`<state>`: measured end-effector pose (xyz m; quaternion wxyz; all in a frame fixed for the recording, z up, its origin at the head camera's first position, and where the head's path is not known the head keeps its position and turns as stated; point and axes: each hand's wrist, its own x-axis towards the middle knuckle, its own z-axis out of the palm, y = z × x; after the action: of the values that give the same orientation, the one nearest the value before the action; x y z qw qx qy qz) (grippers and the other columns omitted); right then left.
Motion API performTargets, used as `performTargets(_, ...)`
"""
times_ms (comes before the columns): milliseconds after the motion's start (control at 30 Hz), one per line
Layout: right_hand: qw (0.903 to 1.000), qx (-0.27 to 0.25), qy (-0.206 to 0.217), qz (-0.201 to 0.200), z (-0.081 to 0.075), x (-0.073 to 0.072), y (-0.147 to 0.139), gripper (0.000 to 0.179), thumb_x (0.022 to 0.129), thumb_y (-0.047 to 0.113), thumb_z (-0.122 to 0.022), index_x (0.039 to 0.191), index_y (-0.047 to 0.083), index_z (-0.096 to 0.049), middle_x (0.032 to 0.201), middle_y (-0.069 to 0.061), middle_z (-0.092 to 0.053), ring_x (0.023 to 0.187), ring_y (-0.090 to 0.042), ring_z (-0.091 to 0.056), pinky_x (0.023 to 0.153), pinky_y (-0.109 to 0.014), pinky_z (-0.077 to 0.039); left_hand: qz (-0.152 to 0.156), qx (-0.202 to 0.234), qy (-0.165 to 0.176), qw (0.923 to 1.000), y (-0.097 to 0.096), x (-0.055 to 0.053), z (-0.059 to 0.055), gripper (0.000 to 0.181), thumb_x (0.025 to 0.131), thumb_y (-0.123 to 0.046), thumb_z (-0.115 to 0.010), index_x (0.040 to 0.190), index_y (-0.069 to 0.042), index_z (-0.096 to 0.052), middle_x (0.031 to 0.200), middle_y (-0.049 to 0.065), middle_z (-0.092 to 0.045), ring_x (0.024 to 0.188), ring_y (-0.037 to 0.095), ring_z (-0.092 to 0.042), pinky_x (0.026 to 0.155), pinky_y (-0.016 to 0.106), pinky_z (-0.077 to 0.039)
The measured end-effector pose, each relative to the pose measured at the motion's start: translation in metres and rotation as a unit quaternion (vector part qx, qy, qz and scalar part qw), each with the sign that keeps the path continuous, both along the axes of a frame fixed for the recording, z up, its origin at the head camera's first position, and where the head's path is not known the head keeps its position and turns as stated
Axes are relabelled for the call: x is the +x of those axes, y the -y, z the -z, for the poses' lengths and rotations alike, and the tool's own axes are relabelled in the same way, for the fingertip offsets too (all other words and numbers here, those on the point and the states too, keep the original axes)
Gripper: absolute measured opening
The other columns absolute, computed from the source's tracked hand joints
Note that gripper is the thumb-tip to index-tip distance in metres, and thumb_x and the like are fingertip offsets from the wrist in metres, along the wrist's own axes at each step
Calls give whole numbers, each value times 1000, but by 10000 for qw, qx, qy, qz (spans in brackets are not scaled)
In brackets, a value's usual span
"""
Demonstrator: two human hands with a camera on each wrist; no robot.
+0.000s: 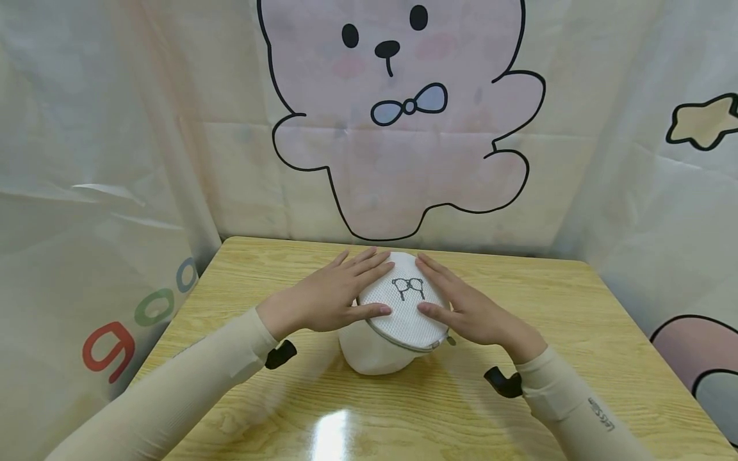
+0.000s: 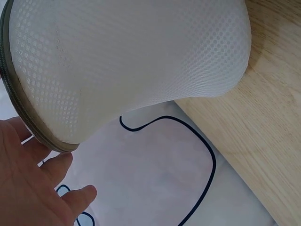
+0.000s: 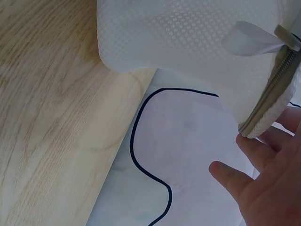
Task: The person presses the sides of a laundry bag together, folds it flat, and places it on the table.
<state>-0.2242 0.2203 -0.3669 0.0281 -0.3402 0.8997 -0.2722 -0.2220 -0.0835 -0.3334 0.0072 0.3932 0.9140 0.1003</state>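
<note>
A white mesh laundry bag [image 1: 375,349] stands on the table, its round lid facing up and tilted toward the head camera. Dark line art of a pair of glasses marks the lid [image 1: 406,323]. My left hand [image 1: 331,291] rests on the lid's left side with fingers extended. Across from it, my right hand [image 1: 475,307] lies along the right side, fingers straight and thumb on the mesh. A zipper [image 2: 23,108] runs round the lid's edge in the left wrist view. The right wrist view shows a pale fabric tab [image 3: 249,40] beside the zipper.
The bag stands on a light wood-grain table [image 1: 277,416]. Behind it hangs a curtain [image 1: 230,179] printed with a pink cartoon bear, and more printed curtain hangs at both sides. A black strap piece [image 1: 280,354] sits by the left sleeve, another [image 1: 503,383] by the right.
</note>
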Motion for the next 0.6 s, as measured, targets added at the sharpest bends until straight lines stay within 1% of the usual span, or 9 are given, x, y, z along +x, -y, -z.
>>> performTargets(200, 9999, 26, -87, -48, 1, 0, 4, 82, 106, 43, -59, 169, 22, -10, 176, 2, -4, 162, -30, -14, 125, -61, -27, -41, 114, 67, 9999, 5, 0, 3, 83, 102, -71, -39, 168, -27, -16, 176, -5, -9, 163, 21, -7, 131, 58, -10)
performTargets(333, 9999, 31, -139, -93, 1, 0, 6, 82, 106, 43, -59, 169, 20, -11, 177, 0, -5, 162, -33, -15, 124, -63, -27, -74, 169, 98, 9998, 9, 0, 6, 83, 102, -71, -40, 168, -27, -16, 176, -6, -9, 163, 21, -7, 131, 59, -11)
performTargets(600, 9998, -37, -142, -160, 6, -2, 10, 83, 106, 41, -60, 168, 18, -12, 176, -1, -6, 162, -34, -14, 125, -63, -25, -92, 235, 106, 9996, 12, 0, 12, 83, 103, -69, -41, 168, -24, -17, 176, -4, -10, 163, 23, -9, 131, 58, -11)
